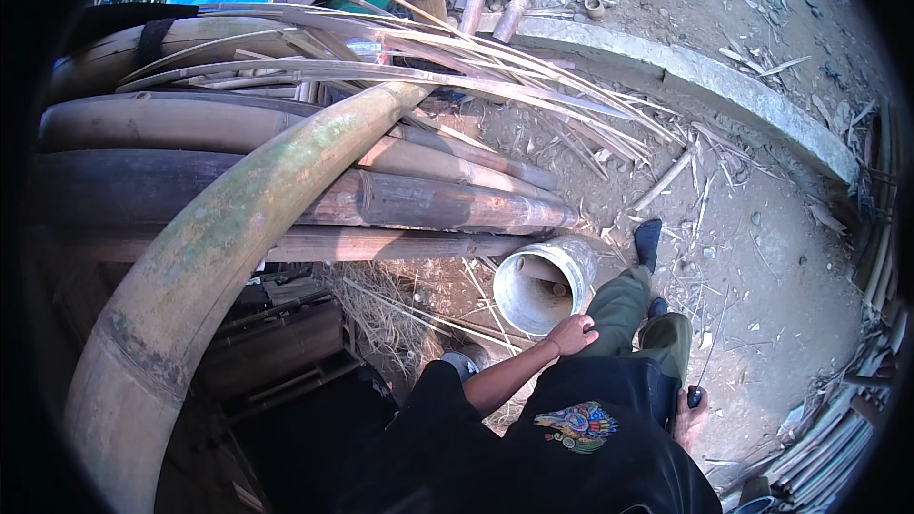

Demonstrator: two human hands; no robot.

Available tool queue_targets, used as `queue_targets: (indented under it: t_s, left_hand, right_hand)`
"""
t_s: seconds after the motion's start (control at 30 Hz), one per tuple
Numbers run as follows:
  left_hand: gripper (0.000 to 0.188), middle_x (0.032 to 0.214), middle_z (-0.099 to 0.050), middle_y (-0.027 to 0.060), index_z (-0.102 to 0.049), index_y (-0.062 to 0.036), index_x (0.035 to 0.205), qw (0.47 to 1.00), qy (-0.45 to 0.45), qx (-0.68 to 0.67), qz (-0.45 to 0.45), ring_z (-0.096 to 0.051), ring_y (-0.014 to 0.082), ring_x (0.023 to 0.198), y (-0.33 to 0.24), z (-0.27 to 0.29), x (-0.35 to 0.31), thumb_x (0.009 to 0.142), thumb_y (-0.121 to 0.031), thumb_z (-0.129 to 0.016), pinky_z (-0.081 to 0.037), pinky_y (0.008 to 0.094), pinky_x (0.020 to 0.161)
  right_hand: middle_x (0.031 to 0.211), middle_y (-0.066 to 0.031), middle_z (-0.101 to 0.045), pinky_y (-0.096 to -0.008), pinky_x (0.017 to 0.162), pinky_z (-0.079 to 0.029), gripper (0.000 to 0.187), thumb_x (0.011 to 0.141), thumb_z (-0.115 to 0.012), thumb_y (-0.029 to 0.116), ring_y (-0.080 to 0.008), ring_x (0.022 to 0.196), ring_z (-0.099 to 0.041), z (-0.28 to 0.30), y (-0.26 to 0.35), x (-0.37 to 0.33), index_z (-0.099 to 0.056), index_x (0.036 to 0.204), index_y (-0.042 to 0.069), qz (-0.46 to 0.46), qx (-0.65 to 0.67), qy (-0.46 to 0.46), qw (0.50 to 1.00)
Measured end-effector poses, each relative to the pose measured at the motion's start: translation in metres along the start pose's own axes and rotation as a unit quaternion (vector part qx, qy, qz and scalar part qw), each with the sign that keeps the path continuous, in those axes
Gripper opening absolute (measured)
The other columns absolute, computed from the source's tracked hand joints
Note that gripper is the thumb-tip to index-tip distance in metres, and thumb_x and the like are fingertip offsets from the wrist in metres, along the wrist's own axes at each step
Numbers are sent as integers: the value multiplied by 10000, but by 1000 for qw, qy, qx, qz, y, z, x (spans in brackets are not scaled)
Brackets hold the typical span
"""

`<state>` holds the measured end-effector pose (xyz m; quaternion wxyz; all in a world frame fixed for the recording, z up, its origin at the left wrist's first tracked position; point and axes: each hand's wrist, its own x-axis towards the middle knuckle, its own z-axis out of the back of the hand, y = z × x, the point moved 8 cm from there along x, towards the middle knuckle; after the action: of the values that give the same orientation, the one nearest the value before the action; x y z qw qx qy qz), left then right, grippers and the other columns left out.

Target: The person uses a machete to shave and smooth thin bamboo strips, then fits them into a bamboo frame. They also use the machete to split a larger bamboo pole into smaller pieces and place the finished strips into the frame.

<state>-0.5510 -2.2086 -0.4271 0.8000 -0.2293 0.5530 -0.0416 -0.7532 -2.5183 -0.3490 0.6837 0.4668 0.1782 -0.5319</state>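
Observation:
My left hand [574, 334] hangs in front of my thigh with its fingers curled in, and nothing shows in it. Just beyond it stands a whitish bucket [506, 300], its mouth toward me and a few pale pieces inside. Low at my right side, my right hand [689, 424] is wrapped round the black handle of a long, thin-bladed knife [712, 347]. The narrow blade points forward, away from me. My palm hides part of the handle.
Thick bamboo poles [447, 200] lie stacked at left, crossed by one large slanting pole [257, 195]. Long split strips [495, 81] spread over them. A concrete curb [705, 86] curves behind. Bundled strips [828, 462] line the right edge. Scraps litter the dirt ground [790, 305].

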Motion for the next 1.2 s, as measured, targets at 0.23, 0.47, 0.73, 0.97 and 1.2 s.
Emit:
queue_targets:
  t_s: [0.23,0.47,0.73,0.97,1.2]
  left_hand:
    - [897,1329,-490,292,-511,63,1288,976,54,-100,185,-440,386,1286,103,-135,-100,898,-707,-269,-326,418,1078]
    - [995,1256,-543,298,-534,100,1238,955,62,-223,187,-506,359,1235,125,-202,-138,845,-782,-290,-382,382,1037]
    - [762,1117,-644,193,-575,59,1205,935,-40,-289,204,-630,273,1030,229,-241,-223,879,-624,-489,-464,360,920]
    - [842,1216,-593,254,-547,91,1235,888,-81,-322,317,-569,309,1162,327,-270,-294,843,-653,-506,-432,379,976]
    - [929,1190,-574,328,-505,146,1223,860,-140,-360,333,-565,371,1161,467,-264,-311,796,-680,-535,-441,419,966]
  right_hand:
    - [852,-178,-638,-401,741,-490,374,783,-727,244,-290,749,-605,3,-71,-39,-607,1056,18,10,-93,51,994]
    - [834,-201,-641,-419,715,-488,383,795,-715,259,-321,753,-623,1,-135,-89,-589,1046,-3,49,-122,58,990]
    - [976,-228,-653,-418,815,-505,502,790,-701,296,-348,898,-648,-43,-138,-131,-555,1157,-14,25,-186,137,973]
    - [1008,-240,-648,-445,826,-505,543,801,-673,340,-384,961,-635,-127,-127,-166,-511,1200,9,72,-299,175,935]
    - [925,-222,-649,-469,770,-508,515,777,-672,377,-406,912,-632,-254,-118,-238,-520,1144,49,177,-409,160,881]
